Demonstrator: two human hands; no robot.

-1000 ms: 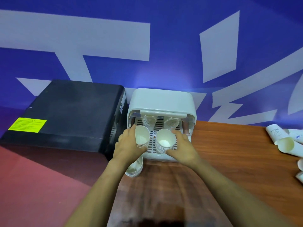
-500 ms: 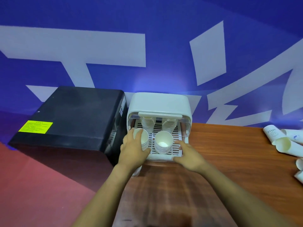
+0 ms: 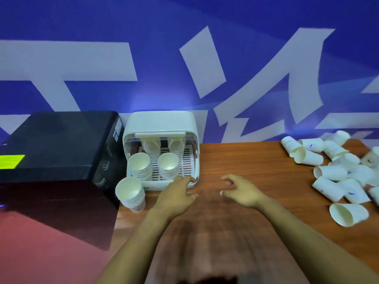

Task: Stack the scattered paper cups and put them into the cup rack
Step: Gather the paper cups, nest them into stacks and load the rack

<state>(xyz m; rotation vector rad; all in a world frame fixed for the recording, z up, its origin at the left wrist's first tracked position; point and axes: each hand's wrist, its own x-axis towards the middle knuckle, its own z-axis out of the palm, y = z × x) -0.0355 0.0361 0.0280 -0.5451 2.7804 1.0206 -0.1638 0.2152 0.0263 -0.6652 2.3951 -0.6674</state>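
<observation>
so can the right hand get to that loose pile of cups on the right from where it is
Probably yes: the right hand is open and empty over bare table, and nothing stands between it and the loose cups lying to its right.

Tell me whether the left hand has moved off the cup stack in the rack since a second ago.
Yes. The left hand has let go and pulled back toward the person, now at the cup rack front edge.

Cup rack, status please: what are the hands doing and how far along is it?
Both hands, left and right, open, holding nothing. Cup rack holds four stacks; fifth stack stands outside its front-left corner. Loose cups lie scattered far right. Nothing in the way.
</observation>
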